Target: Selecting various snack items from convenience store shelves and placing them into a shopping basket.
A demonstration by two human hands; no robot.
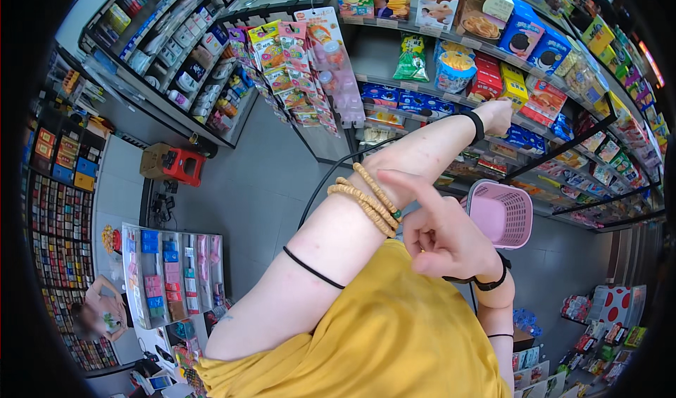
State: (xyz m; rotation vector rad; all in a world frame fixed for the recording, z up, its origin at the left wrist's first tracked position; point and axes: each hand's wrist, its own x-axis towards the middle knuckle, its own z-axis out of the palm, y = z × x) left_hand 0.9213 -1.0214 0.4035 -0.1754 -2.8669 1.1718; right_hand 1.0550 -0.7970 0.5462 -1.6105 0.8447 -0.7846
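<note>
My left arm stretches across to the snack shelf, with wooden bead bracelets (pixel 367 204) round the forearm and a black band at the wrist. At its end my left hand (pixel 498 118) is closed, up against the lower part of a yellow box (pixel 514 87). Its fingertips are partly hidden, so I cannot tell whether it grips the box. In front of my left forearm, my right hand (pixel 447 232) holds nothing. Its index finger and thumb are extended, and the other fingers curl. Behind it is a pink basket (pixel 500 215); I cannot tell what supports it.
Beside the yellow box stand a red box (pixel 487 76) and a blue snack tub (pixel 454 66). Hanging candy packets (pixel 285 67) are at the shelf's left end. A red stool (pixel 184 166) stands on the floor. Behind the counter display (pixel 172 278) is another person (pixel 105 306).
</note>
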